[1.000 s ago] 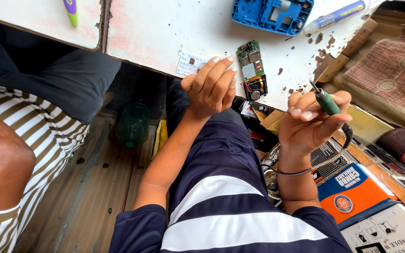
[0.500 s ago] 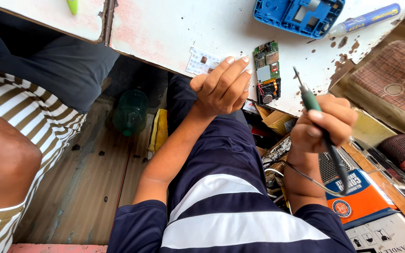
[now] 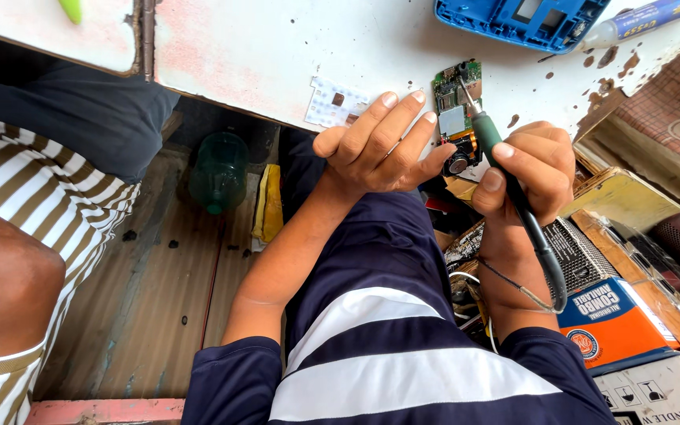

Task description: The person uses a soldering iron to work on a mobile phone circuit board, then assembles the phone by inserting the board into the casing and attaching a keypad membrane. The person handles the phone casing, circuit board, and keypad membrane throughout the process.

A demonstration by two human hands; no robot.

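Two hands work at the near edge of your white, paint-chipped worktop [image 3: 277, 47]. A white dotted keypad sheet [image 3: 334, 102] lies left at the edge. Your left hand [image 3: 383, 145] rests fingers spread, its fingertips steadying the small green circuit board [image 3: 456, 110], long axis running away from you. Your right hand [image 3: 533, 169] is clamped around the green-handled soldering iron [image 3: 505, 169], tip pointing up-left onto the board. Open worktop lies beyond, toward the blue plastic casing [image 3: 521, 20].
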